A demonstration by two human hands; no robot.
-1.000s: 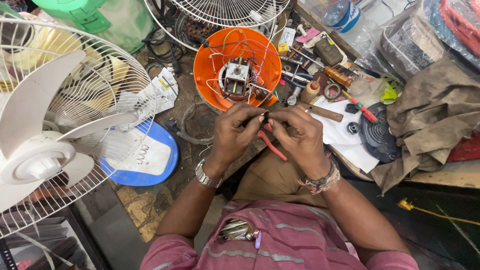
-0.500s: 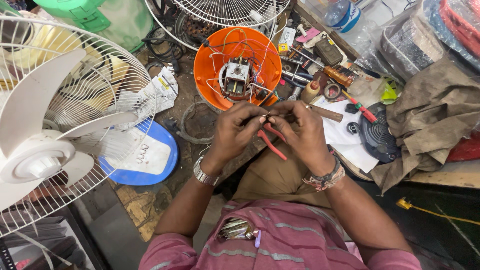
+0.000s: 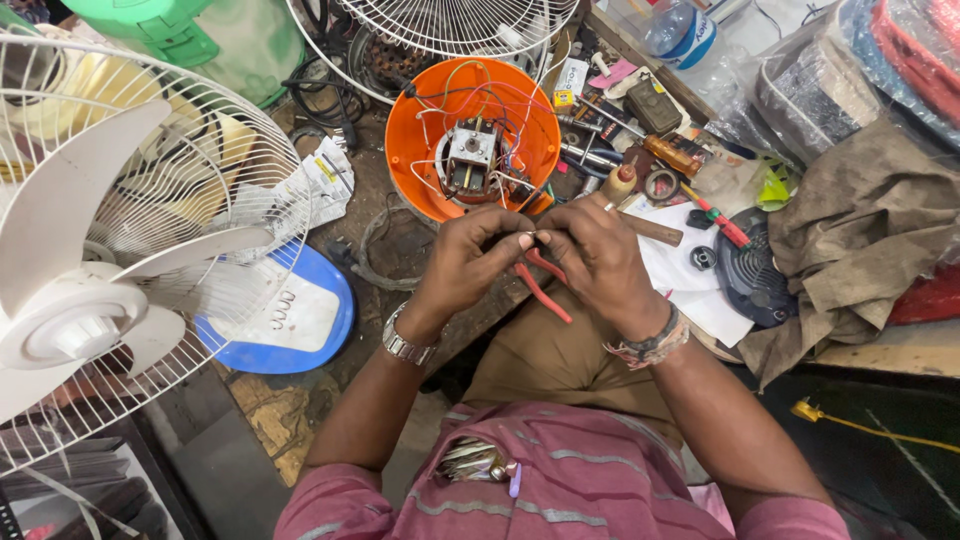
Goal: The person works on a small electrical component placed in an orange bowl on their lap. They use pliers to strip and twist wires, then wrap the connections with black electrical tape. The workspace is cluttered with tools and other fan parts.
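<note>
My left hand and my right hand are pressed together over my lap, fingertips meeting on something tiny, likely a bit of wire (too small to make out). Both hands are curled nearly closed. The red-handled pliers sit tucked under my right palm, handles poking down towards my knee. Just beyond my knuckles sits the orange fan housing, its motor bare and loose wires trailing towards my fingers. The white fan stands off to my left, beside the blue base.
</note>
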